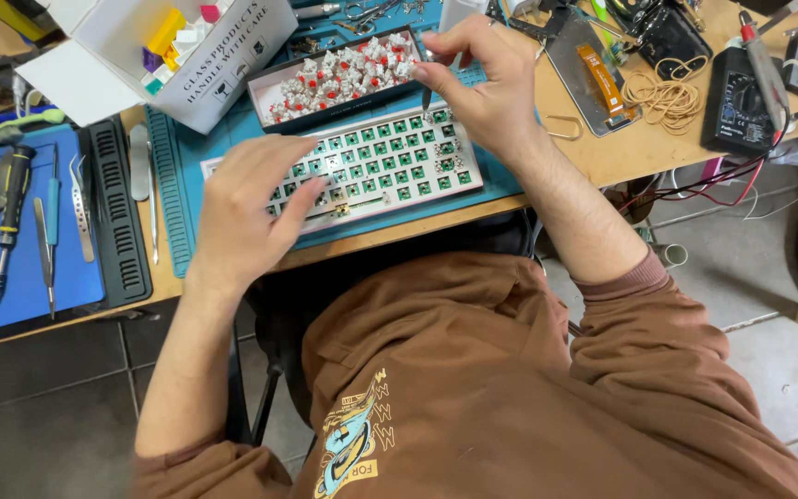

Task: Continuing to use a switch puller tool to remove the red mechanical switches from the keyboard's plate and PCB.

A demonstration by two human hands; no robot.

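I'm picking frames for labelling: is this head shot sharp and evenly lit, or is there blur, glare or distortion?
Head view: mostly sharp, with soft, even light and faint shadows; the keyboard board is crisp, the right hand and left hand barely soft; no strong glare; wide-angle stretch bends the desk edge towards the corners.

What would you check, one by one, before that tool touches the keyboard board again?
1. Left hand steadies the keyboard board: ok, fingers rest on it.
2. Right hand grips the thin tool: ok, pinched in the fingers.
3. Tool tip on the right socket: cannot tell, too small.
4. Tray of switches within reach: ok, just behind the board.
5. Board flat on the blue mat: ok.
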